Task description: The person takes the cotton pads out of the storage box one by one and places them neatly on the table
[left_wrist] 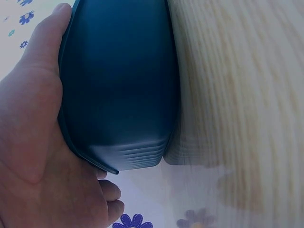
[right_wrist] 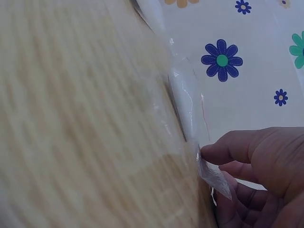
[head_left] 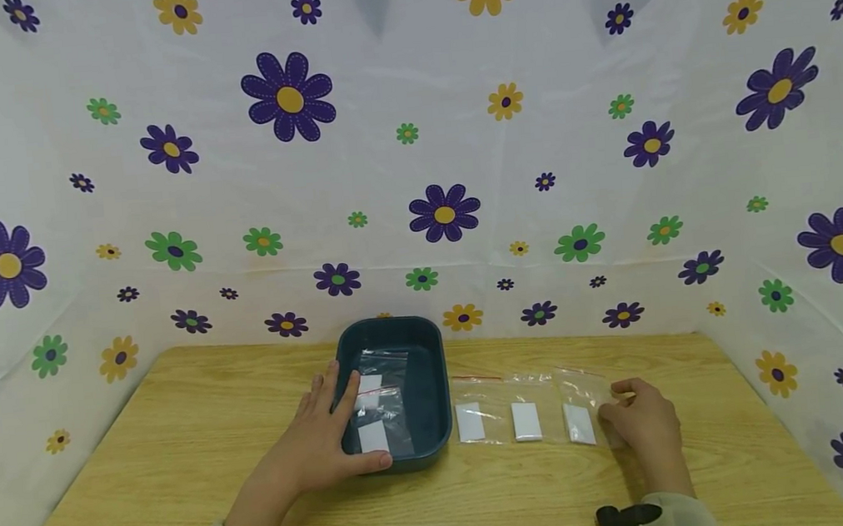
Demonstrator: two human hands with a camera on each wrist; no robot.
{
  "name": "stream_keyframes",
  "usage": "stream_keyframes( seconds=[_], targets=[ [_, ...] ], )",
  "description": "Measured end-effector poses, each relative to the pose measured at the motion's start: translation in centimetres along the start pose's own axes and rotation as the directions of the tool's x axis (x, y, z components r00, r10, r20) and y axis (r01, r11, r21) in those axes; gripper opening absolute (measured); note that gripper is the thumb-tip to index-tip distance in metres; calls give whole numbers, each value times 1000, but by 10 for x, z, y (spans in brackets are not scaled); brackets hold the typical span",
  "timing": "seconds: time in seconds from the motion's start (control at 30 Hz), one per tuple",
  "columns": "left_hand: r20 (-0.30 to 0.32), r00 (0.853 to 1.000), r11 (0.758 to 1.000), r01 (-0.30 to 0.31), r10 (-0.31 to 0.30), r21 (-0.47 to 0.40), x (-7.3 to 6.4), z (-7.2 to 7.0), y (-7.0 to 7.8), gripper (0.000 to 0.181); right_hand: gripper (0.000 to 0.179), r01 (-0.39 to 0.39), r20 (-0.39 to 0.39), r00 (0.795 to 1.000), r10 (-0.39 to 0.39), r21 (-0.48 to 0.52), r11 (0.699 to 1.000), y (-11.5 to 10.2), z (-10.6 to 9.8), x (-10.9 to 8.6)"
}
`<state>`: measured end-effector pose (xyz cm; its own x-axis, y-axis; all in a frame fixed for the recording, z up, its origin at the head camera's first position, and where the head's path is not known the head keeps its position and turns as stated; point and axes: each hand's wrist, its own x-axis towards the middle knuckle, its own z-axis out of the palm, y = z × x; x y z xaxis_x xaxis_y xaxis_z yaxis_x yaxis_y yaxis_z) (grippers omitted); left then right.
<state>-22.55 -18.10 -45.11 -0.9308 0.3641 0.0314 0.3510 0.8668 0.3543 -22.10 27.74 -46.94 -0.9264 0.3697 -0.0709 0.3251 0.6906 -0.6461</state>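
Observation:
A dark teal plastic tub (head_left: 428, 396) stands on the table, with two clear zip bags holding white cards (head_left: 373, 436) inside it. My left hand (head_left: 322, 443) rests on the tub's left rim, fingers spread and fairly straight; in the left wrist view the thumb (left_wrist: 45, 40) lies along the rim. To the right of the tub, three more clear zip bags lie in a row, each with a white card in it: the left bag (head_left: 490, 411), the middle bag (head_left: 546, 394) and the right bag (head_left: 583, 391). My right hand (head_left: 642, 423) pinches the right bag's outer edge, thumb against fingers.
A pale wood table (head_left: 231, 405) carries everything. Behind it and on both sides hangs a white cloth (head_left: 375, 167) printed with purple, yellow and green flowers. Black straps (head_left: 628, 521) sit at both wrists, over light sleeves.

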Motion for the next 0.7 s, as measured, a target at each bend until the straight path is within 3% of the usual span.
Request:
stream_keyframes(
  seconds=[0.53,0.7],
  targets=[
    [-10,1000,1000,-5,5,-8,1,2,-1,124,48,-39,-3,999,39,45,998,-9,0,-5],
    [-10,1000,1000,-11,11,-4,0,1,-1,124,43,-1,-25,1000,2,56,998,-17,2,-6]
  ],
)
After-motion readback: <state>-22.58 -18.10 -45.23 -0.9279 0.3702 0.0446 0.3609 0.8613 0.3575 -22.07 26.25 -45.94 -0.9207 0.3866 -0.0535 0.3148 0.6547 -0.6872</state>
